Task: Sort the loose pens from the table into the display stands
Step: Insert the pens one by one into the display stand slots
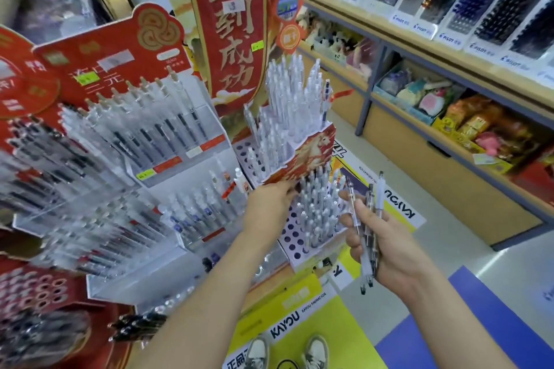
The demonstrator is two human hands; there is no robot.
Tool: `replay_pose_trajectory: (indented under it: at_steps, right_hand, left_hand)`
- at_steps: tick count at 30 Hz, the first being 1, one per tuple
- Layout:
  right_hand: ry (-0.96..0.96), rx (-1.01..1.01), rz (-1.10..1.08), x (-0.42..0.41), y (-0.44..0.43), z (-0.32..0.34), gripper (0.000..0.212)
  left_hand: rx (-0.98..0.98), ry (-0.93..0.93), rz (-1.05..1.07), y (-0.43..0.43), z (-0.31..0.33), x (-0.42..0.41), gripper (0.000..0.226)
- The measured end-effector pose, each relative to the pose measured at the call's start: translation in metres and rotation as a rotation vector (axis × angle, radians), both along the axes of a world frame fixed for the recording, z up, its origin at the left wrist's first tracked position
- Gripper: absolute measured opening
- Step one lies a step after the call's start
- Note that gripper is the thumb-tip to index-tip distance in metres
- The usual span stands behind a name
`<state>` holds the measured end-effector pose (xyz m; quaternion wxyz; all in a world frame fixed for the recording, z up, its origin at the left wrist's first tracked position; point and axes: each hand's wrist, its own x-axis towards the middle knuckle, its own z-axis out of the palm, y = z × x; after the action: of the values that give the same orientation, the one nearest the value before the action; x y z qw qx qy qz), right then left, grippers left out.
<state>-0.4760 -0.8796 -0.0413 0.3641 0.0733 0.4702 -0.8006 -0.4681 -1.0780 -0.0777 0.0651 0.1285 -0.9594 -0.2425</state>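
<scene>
My right hand (386, 243) grips a small bunch of pens (367, 237), clear and white barrels with their tips pointing down. My left hand (269, 204) reaches forward and touches the lower edge of the red horse-printed card front (311, 156) of a tiered display stand. That stand's upper tier (293, 111) is packed with clear pens. Its lower tier (311, 219) is a white board with round holes, partly filled with pens, some holes bare. Whether the left fingers hold a pen is hidden.
Clear acrylic tiered stands (126, 159) full of pens fill the left, with red signs behind. A tall red banner (230, 24) stands at the centre. Wooden shelves (449, 75) with pen racks and goods run along the right. Dark loose pens (141, 326) lie at lower left.
</scene>
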Motion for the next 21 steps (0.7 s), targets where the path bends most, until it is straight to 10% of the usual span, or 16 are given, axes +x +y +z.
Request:
replay_pose_trajectory:
  at_steps: [8, 14, 21]
  right_hand:
    - [-0.041, -0.033, 0.065, -0.004, -0.007, -0.004, 0.059]
    - [0.006, -0.012, 0.115, 0.003, -0.012, -0.001, 0.031]
    - [0.002, -0.104, 0.110, 0.003, -0.010, -0.002, 0.026]
  left_hand:
    - [-0.212, -0.009, -0.135, -0.002, -0.009, -0.010, 0.027]
    - [-0.378, -0.100, -0.158, 0.003, 0.001, -0.022, 0.025]
    - [0.053, -0.029, -0.023, 0.008, 0.039, 0.001, 0.045]
